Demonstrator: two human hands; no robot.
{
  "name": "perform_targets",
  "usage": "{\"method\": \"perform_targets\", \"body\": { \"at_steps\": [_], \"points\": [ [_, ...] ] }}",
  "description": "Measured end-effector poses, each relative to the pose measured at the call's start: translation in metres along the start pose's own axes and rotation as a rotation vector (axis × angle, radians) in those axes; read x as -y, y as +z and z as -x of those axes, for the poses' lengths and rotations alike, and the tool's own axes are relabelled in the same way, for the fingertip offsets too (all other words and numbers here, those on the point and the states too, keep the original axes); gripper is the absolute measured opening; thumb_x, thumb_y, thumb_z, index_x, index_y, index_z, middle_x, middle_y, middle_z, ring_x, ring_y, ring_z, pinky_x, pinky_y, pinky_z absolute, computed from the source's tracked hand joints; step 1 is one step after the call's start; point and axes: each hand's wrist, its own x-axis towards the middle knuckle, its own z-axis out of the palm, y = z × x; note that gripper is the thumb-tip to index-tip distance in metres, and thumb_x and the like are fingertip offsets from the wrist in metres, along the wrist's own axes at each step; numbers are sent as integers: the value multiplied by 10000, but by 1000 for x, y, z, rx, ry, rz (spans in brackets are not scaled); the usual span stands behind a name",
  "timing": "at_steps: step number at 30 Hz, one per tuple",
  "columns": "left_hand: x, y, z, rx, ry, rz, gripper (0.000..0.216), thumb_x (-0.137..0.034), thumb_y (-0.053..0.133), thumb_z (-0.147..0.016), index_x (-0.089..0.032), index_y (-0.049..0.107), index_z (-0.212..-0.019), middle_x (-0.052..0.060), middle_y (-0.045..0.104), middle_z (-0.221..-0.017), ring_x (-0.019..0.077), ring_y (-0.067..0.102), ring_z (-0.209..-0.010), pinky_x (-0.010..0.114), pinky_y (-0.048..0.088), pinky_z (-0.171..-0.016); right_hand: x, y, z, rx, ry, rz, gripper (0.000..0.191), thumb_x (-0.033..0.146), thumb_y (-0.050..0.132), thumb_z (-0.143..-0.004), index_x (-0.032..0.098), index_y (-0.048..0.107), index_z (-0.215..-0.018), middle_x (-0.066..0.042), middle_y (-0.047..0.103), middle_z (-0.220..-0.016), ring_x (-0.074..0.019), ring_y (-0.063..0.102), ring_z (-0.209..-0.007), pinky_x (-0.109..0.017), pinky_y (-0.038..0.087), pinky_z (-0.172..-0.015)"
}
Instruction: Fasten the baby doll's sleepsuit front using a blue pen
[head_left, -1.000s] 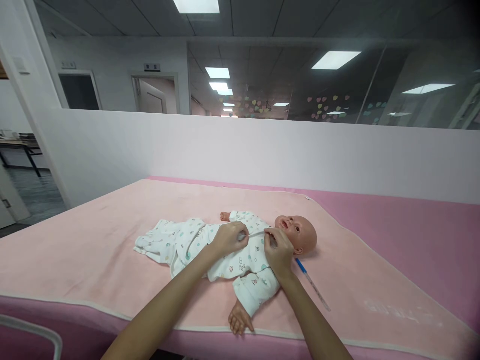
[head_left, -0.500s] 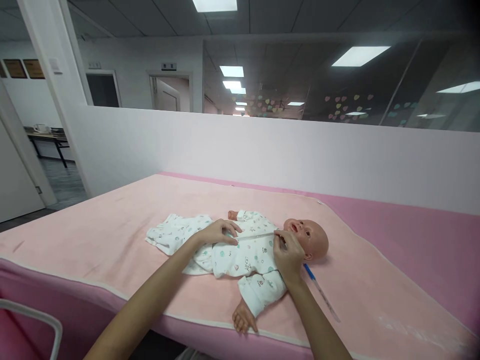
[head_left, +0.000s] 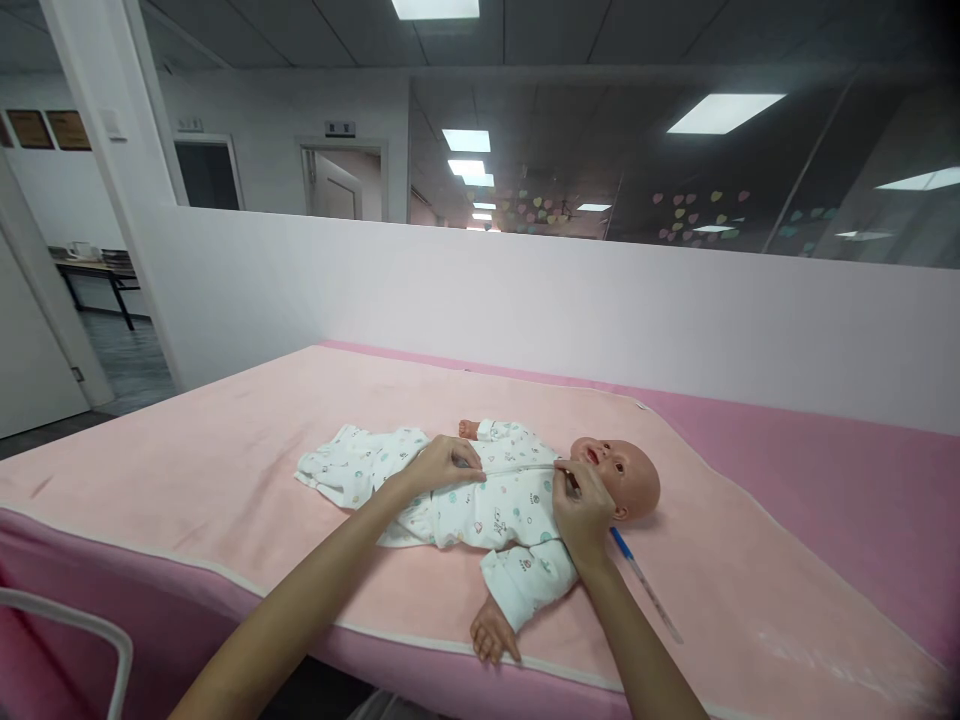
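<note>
A baby doll lies on its back on a pale pink blanket, head to the right. It wears a white printed sleepsuit. My left hand rests on the doll's belly, fingers pinched on the suit's front edge. At the doll's neck, my right hand pinches the collar end of the same front edge. The edge runs as a taut line between both hands. A bare doll hand sticks out of the near sleeve.
A blue-capped thermometer or pen lies on the blanket just right of the doll's head. The blanket covers a darker pink mattress. A white partition wall stands behind. A white rail shows at the lower left.
My left hand slid leftward along the suit's front, away from my right hand, stretching the edge between them. The view shifted slightly right and down.
</note>
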Motion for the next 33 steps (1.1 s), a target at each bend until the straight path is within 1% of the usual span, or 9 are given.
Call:
{"method": "perform_targets", "body": {
  "at_steps": [4, 10, 16, 20, 23, 25, 28, 30, 33],
  "points": [
    [-8, -4, 3, 56, 63, -147, 217, -381, 639, -640, -186, 686, -723, 32, 647, -839, 140, 568, -733, 220, 422, -606, -1, 1, 1, 14, 19, 0, 133, 157, 466, -758, 177, 598, -762, -30, 627, -743, -144, 566, -708, -263, 460, -657],
    [-13, -1, 5, -6, 85, -224, 134, -278, 620, -637, -182, 653, -724, 10, 638, -804, 129, 562, -727, 208, 418, -632, -1, 2, 0, -3, 4, 2, 137, 157, 464, -759, 175, 599, -753, -28, 625, -728, -139, 565, -693, -254, 456, -649],
    [-12, 4, 3, -26, 95, -181, 95, -200, 590, -629, -163, 630, -706, 7, 630, -775, 116, 556, -714, 196, 414, -628, 1, 0, -1, 12, 3, 12, 129, 154, 468, -757, 175, 595, -748, -26, 620, -725, -138, 562, -695, -253, 448, -648],
    [-13, 5, 3, -13, 89, -136, 88, -171, 564, -636, -157, 623, -698, 9, 627, -761, 121, 552, -741, 203, 420, -677, 1, 0, -2, 25, 6, 1, 128, 137, 472, -752, 175, 594, -757, -21, 618, -733, -134, 559, -704, -252, 448, -666],
    [-14, 3, 3, 5, 41, -96, 87, -193, 568, -639, -152, 608, -705, 16, 619, -778, 128, 546, -744, 212, 420, -679, 1, 1, -1, 21, 10, 1, 124, 126, 478, -747, 172, 593, -755, -19, 620, -735, -129, 558, -698, -242, 446, -655],
    [-16, 2, 2, 21, -10, -16, 106, -235, 555, -669, -145, 593, -710, 25, 613, -792, 133, 546, -749, 220, 424, -678, 2, 1, -1, 11, 20, -1, 126, 129, 472, -751, 170, 592, -749, -22, 618, -729, -130, 556, -691, -240, 444, -646],
    [-22, 4, -4, -41, -67, 97, 213, -314, 467, -754, -130, 575, -747, 39, 597, -788, 135, 547, -733, 233, 430, -656, 3, 1, -1, 19, 43, -1, 132, 136, 459, -759, 167, 587, -749, -24, 612, -724, -131, 551, -693, -239, 438, -649],
    [-29, 11, -13, -90, -45, 89, 252, -330, 418, -786, -130, 571, -780, 43, 594, -796, 135, 548, -729, 237, 432, -650, 4, 1, -1, 40, 59, -13, 137, 139, 448, -765, 164, 582, -753, -26, 607, -733, -129, 547, -710, -239, 435, -668],
    [-38, 27, -32, -71, 62, -62, 212, -300, 428, -779, -158, 582, -816, 34, 609, -863, 149, 547, -820, 254, 425, -737, 3, 2, -1, 64, 87, -43, 150, 140, 424, -771, 159, 572, -759, -30, 595, -742, -130, 540, -730, -244, 432, -696]
  ]
}}
